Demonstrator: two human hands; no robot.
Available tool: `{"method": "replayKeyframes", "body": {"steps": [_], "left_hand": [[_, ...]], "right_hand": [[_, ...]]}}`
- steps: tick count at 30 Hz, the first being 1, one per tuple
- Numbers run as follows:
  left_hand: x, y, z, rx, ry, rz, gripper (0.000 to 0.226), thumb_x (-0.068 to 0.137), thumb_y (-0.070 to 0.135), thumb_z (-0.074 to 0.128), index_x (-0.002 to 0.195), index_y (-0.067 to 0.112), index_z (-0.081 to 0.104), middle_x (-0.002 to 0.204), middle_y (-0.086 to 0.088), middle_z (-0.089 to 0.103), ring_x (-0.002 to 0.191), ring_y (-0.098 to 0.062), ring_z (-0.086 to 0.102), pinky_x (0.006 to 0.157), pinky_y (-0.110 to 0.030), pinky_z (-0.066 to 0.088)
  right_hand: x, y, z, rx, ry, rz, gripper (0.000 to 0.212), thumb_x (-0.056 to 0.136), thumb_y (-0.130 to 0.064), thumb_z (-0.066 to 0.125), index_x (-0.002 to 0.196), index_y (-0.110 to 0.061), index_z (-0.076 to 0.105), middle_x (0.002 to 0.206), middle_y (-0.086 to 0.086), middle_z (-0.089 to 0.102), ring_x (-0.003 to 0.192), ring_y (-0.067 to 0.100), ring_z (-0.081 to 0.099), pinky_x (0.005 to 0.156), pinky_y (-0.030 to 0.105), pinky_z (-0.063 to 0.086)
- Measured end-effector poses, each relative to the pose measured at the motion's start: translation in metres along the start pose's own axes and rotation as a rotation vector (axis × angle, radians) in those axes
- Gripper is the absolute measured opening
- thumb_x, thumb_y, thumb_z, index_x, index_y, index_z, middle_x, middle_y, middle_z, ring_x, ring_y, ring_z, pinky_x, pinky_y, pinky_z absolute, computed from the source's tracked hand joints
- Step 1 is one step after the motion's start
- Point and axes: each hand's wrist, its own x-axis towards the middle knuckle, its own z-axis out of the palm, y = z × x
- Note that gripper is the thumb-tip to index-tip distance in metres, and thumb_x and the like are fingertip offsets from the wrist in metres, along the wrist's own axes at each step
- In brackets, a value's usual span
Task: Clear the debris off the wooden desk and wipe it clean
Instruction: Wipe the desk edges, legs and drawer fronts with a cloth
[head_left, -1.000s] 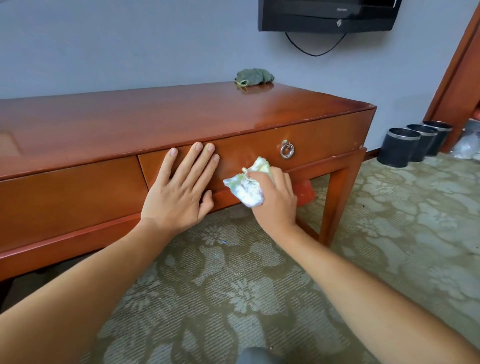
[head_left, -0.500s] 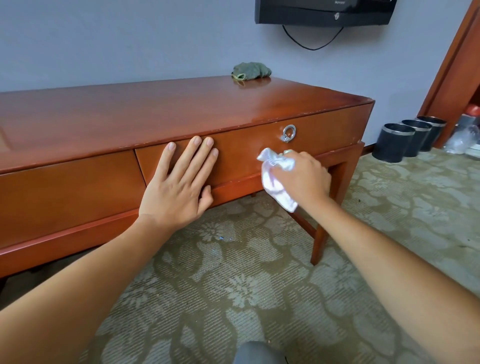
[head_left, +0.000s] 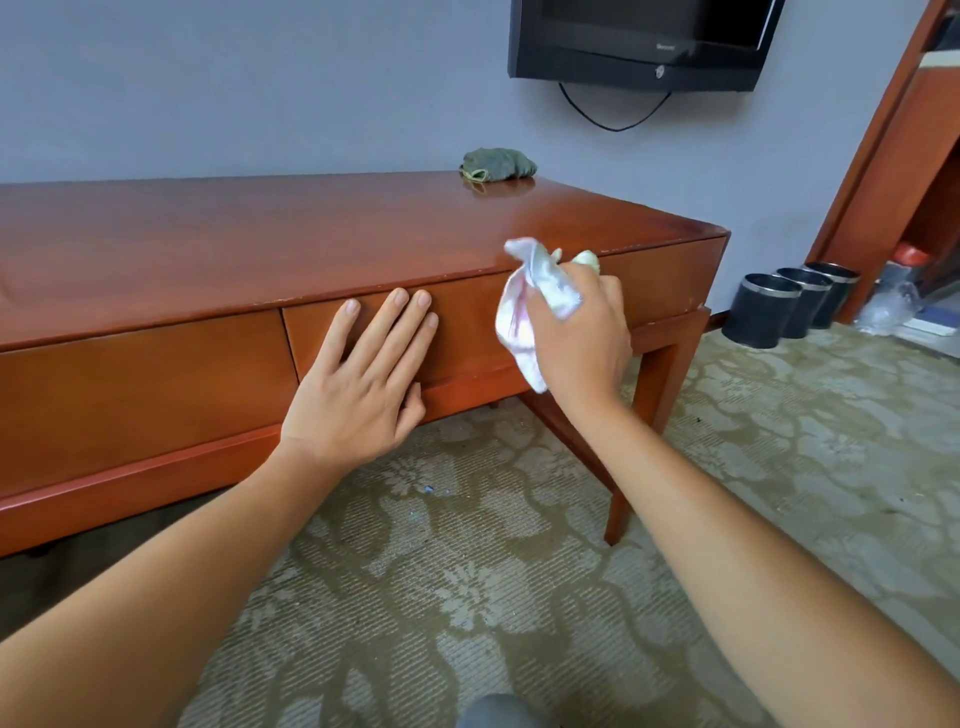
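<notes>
The long reddish wooden desk (head_left: 260, 239) stands against the grey wall. My left hand (head_left: 363, 384) lies flat with straight fingers on the front of the right drawer (head_left: 467, 322). My right hand (head_left: 582, 332) grips a crumpled white cloth (head_left: 524, 306) and holds it against the drawer front near the desk's top edge, hiding the ring handle. A bunched green rag (head_left: 498, 164) lies on the desktop at the back, close to the wall.
A black television (head_left: 639, 41) hangs on the wall above the desk's right end, a cable looping under it. Three black bins (head_left: 763, 312) stand on the patterned carpet (head_left: 519, 597) right of the desk, beside a wooden door frame (head_left: 883, 156).
My right hand has carried the white cloth up and to the right along the drawer front, from below the ring handle to the desk's top edge. My left hand stays pressed flat.
</notes>
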Motion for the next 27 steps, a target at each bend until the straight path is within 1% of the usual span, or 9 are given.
{"method": "replayKeyframes", "body": {"steps": [3,8,12,13,15,19,23,24,27], "left_hand": [[0.000,-0.001,-0.001,-0.016,0.015,0.003,0.072,0.103,0.035,0.040,0.164,0.005,0.017,0.173,-0.014,0.012,0.160,-0.030,0.012,0.128,-0.056,0.013],[0.000,-0.001,-0.001,0.014,0.030,0.014,0.071,0.103,0.033,0.039,0.163,0.001,0.018,0.172,-0.016,0.014,0.159,-0.031,0.014,0.128,-0.057,0.012],[-0.003,-0.002,0.005,0.007,0.051,0.040,0.058,0.104,0.027,0.041,0.156,0.000,0.039,0.169,-0.020,0.023,0.157,-0.036,0.021,0.126,-0.062,0.016],[-0.005,-0.003,0.007,-0.008,0.066,0.055,0.051,0.103,0.022,0.044,0.149,0.000,0.047,0.166,-0.021,0.031,0.155,-0.038,0.026,0.125,-0.063,0.017],[-0.007,-0.005,0.011,-0.038,0.104,0.069,0.038,0.102,0.013,0.049,0.137,0.000,0.058,0.157,-0.022,0.045,0.151,-0.040,0.036,0.124,-0.064,0.021],[-0.010,-0.007,0.013,-0.067,0.112,0.058,0.039,0.101,0.006,0.051,0.140,0.000,0.055,0.152,-0.022,0.050,0.149,-0.040,0.038,0.124,-0.064,0.022],[-0.013,-0.007,0.011,-0.043,0.091,0.083,0.045,0.099,0.011,0.058,0.143,0.003,0.055,0.158,-0.022,0.043,0.152,-0.043,0.031,0.123,-0.067,0.019],[-0.013,-0.006,0.011,-0.040,0.083,0.092,0.048,0.100,0.012,0.058,0.147,0.004,0.052,0.160,-0.021,0.040,0.153,-0.044,0.029,0.123,-0.068,0.017],[-0.013,-0.007,0.012,-0.032,0.074,0.102,0.053,0.102,0.014,0.056,0.153,0.006,0.045,0.165,-0.019,0.033,0.155,-0.044,0.024,0.124,-0.068,0.012]], "right_hand": [[-0.017,-0.014,0.030,0.076,0.005,0.003,0.022,0.096,-0.042,0.064,0.113,-0.027,0.060,0.118,0.000,0.055,0.109,0.031,0.060,0.080,0.040,0.051],[-0.035,0.022,0.034,-0.181,-0.218,-0.439,0.041,0.084,-0.014,0.070,0.121,-0.030,0.063,0.114,-0.002,0.052,0.107,0.026,0.052,0.066,0.037,0.046],[-0.019,0.015,0.034,-0.032,-0.038,0.043,0.022,0.098,-0.041,0.054,0.114,-0.027,0.058,0.117,0.002,0.054,0.109,0.032,0.059,0.080,0.042,0.050],[-0.026,0.005,0.040,-0.007,-0.003,0.070,0.023,0.100,-0.045,0.052,0.111,-0.025,0.056,0.115,0.003,0.054,0.108,0.032,0.058,0.078,0.040,0.047],[-0.049,-0.009,0.047,0.026,-0.017,-0.043,0.017,0.097,-0.037,0.061,0.109,-0.028,0.054,0.114,0.003,0.053,0.106,0.030,0.055,0.074,0.037,0.042],[-0.061,0.015,0.039,-0.140,-0.273,-0.509,0.043,0.081,-0.017,0.074,0.120,-0.031,0.062,0.114,-0.002,0.052,0.105,0.026,0.051,0.065,0.034,0.043],[-0.012,0.033,0.017,-0.083,-0.070,-0.017,0.025,0.096,-0.040,0.057,0.121,-0.036,0.061,0.113,-0.006,0.051,0.108,0.028,0.061,0.083,0.039,0.050],[-0.004,0.035,0.012,-0.054,-0.025,0.032,0.024,0.097,-0.044,0.057,0.120,-0.036,0.062,0.113,-0.008,0.051,0.106,0.028,0.063,0.083,0.038,0.049],[0.005,0.017,0.007,0.028,0.061,-0.104,0.029,0.097,-0.050,0.062,0.124,-0.041,0.060,0.122,-0.013,0.054,0.106,0.022,0.064,0.081,0.037,0.051]]}}
